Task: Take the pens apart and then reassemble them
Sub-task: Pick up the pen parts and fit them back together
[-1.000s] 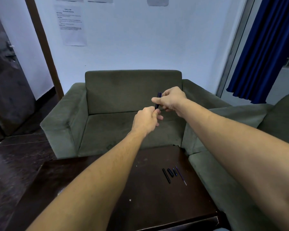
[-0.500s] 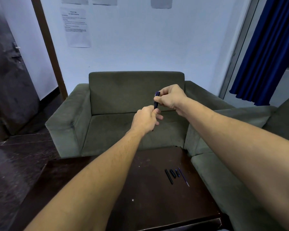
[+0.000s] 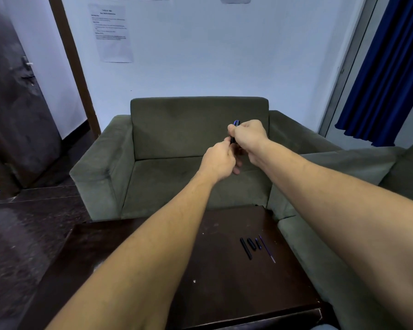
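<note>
While pen parts lie on the table, left hand and right hand grip one pen.

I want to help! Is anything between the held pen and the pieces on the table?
Nothing visible. The left hand and right hand hold the pen in the air; only open space separates it from the pen pieces on the table.

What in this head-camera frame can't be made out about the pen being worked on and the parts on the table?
Head view: most of the pen is hidden inside the left hand and right hand; whether it is coming apart cannot be told.
Head view: the pen parts on the table are too small to name individually.
Head view: the wall notice text is too blurred to read.
</note>
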